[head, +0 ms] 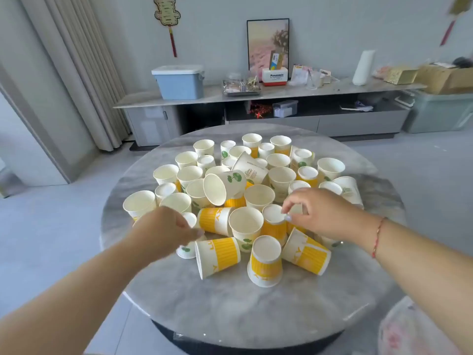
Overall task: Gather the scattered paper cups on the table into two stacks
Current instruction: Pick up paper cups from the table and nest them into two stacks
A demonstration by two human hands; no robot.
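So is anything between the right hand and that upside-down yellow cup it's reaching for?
Nothing visible. The right hand is already at the upside-down yellow cup, its fingertips at the raised base. Neighbours crowd it, though: an upright white cup touches its left side, so a straight-up lift looks safest.

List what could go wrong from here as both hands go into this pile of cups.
1. The right hand pinches the base of an upside-down yellow cup packed among others; lifting it may topple the upright cup beside it.
2. The left hand grips a small green-print cup near the table edge; a slip could send it off.
3. A tipped cup lies atop the pile and may roll.
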